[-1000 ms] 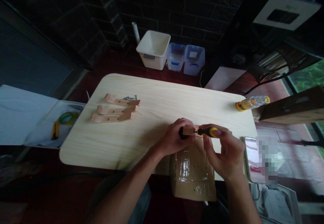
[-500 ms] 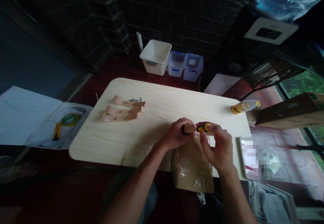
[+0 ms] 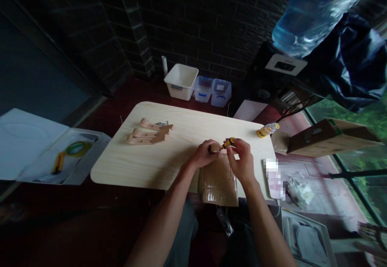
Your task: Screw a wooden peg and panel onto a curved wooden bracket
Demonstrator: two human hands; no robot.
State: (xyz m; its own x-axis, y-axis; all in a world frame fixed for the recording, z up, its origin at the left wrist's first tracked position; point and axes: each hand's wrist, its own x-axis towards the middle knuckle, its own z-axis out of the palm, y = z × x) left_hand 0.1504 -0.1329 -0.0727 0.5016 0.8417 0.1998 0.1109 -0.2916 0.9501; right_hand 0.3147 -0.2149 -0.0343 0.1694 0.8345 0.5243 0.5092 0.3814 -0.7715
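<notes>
My left hand [image 3: 201,155] is closed round a small wooden piece [image 3: 215,148], whose end shows beside a dark part; most of it is hidden by the fingers. In my right hand [image 3: 242,160] is a yellow-and-black screwdriver [image 3: 229,142], slanting up to the right, its tip at the wooden piece. Whether the tip sits in a screw is too small to tell. Below both hands, a tape-covered cardboard piece [image 3: 219,184] overhangs the near table edge. Several curved wooden hooks [image 3: 148,135] with dark holes lie on the left of the table, beside loose screws [image 3: 163,123].
The pale wooden table [image 3: 193,122] has a clear yellow-based container [image 3: 267,130] at its right end. An open white case [image 3: 72,174] stands left. Plastic bins [image 3: 181,82] sit on the floor behind. At right are a cardboard box [image 3: 320,140] and a water dispenser [image 3: 286,65].
The head view has shifted, so the table sits further left and lower at its far edge. The screwdriver, earlier nearly level, now tilts with its handle raised. Both hands keep their holds.
</notes>
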